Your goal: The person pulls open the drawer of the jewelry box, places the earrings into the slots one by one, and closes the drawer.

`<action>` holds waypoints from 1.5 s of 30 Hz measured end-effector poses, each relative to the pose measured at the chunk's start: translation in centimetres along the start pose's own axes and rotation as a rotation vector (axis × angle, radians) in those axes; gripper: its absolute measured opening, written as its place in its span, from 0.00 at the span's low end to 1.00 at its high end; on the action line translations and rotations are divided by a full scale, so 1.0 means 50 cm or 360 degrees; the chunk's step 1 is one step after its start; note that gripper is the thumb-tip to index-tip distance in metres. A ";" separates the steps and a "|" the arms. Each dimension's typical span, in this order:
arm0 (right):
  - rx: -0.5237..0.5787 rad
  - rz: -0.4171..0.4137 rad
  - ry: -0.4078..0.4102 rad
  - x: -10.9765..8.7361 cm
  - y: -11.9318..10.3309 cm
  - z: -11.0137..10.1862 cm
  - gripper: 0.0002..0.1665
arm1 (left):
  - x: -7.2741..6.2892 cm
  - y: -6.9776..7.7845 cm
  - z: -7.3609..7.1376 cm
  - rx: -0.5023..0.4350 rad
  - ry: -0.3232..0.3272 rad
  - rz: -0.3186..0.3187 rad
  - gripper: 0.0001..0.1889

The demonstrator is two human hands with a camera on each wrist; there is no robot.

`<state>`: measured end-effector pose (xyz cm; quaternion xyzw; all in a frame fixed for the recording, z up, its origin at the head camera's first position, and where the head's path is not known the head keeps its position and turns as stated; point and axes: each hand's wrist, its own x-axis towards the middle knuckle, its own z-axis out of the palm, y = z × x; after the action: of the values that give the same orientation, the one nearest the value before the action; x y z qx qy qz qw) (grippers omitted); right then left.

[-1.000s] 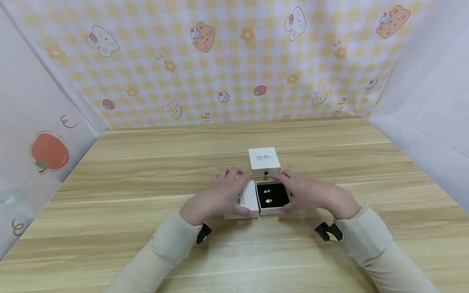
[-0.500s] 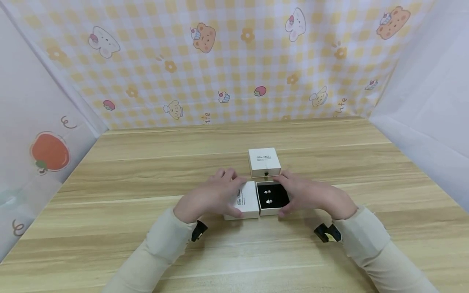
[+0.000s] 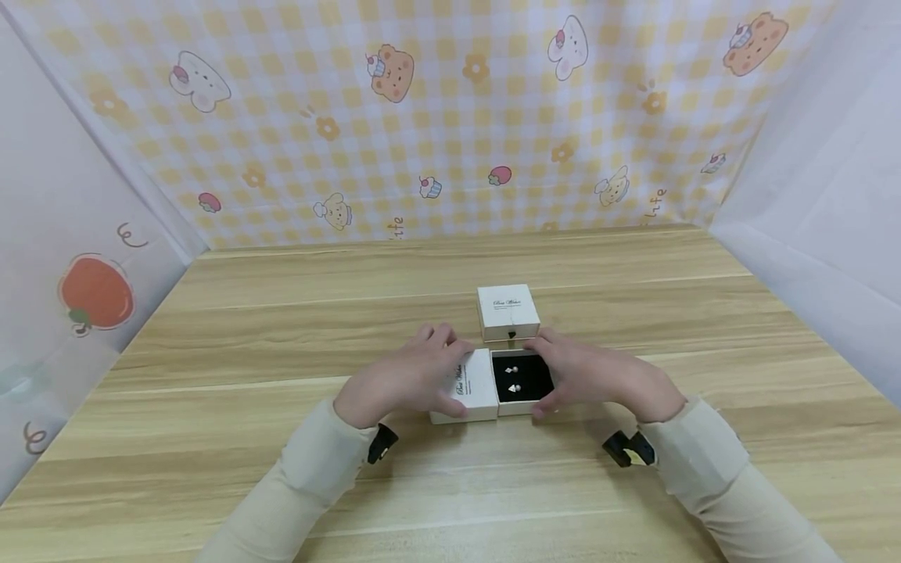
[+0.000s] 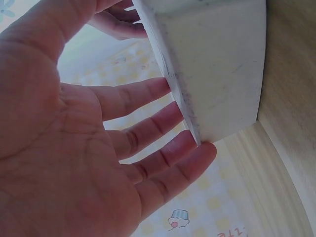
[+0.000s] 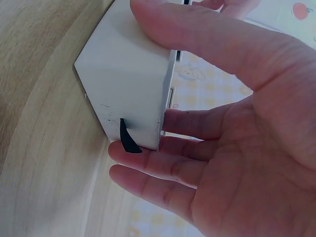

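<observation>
In the head view, a white jewelry box sleeve (image 3: 482, 385) with black lettering lies at mid-table, its drawer (image 3: 519, 408) against its right end. Black padding (image 3: 536, 379) in the drawer bears two earrings, an upper earring (image 3: 511, 369) and a lower earring (image 3: 515, 388). My left hand (image 3: 411, 375) holds the sleeve, thumb at the near side and fingers over the far edge. With thumb in front and fingers behind, my right hand (image 3: 591, 374) grips the drawer's right end. The right wrist view shows a black ribbon tab (image 5: 129, 138) on that end wall.
A second white jewelry box (image 3: 508, 306) with the same lettering and a black tab stands just behind the drawer. All of it is on a wood-grain table (image 3: 281, 328). A yellow checked cloth (image 3: 450, 117) hangs at the back, with white cloth along both sides.
My left hand has drawn back leftward along the sleeve, baring more of its top. The right hand has stayed on the drawer, which has shifted very slightly left since half a second ago.
</observation>
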<state>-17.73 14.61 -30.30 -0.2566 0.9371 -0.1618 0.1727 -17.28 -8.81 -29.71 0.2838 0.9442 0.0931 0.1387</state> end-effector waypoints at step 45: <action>-0.0139 -0.0108 0.0083 0.014 -0.012 0.020 0.52 | 0.002 0.002 -0.003 0.0025 -0.0035 -0.0004 0.43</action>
<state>-17.66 13.54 -31.11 -0.2910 0.9382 -0.1332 0.1313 -17.34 -8.69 -29.56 0.2846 0.9437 0.0824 0.1469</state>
